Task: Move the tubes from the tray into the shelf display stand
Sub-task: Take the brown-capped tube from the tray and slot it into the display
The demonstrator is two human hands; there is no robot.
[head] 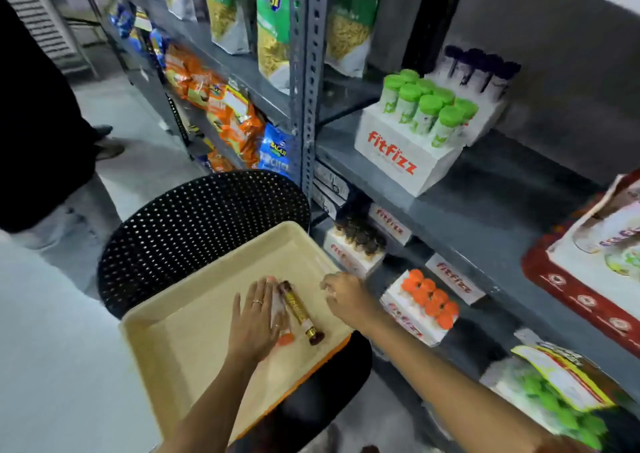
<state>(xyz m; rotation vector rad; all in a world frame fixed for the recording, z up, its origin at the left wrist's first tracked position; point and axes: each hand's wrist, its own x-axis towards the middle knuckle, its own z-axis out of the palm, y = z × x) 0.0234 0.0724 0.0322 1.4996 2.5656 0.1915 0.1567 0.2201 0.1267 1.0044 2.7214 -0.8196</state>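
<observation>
A beige tray (194,331) rests on a black perforated chair (194,224). Two tubes lie in it side by side: a white tube with an orange cap (281,317) and a brown-and-gold tube with a dark cap (300,310). My left hand (254,321) lies flat on the orange-capped tube, fingers spread, not closed around it. My right hand (343,295) hovers over the tray's right edge, fingers loosely curled, holding nothing. White FitFizz display stands sit on the lower shelf: one with orange-capped tubes (420,307) and one with dark-capped tubes (356,245).
A FitFizz stand with green-capped tubes (412,130) and purple-capped tubes (479,70) behind it sit on the grey metal shelf above. Snack bags fill the shelves at left. Another person's dark clothing (34,123) stands at far left. A red tray with packets (588,269) is at right.
</observation>
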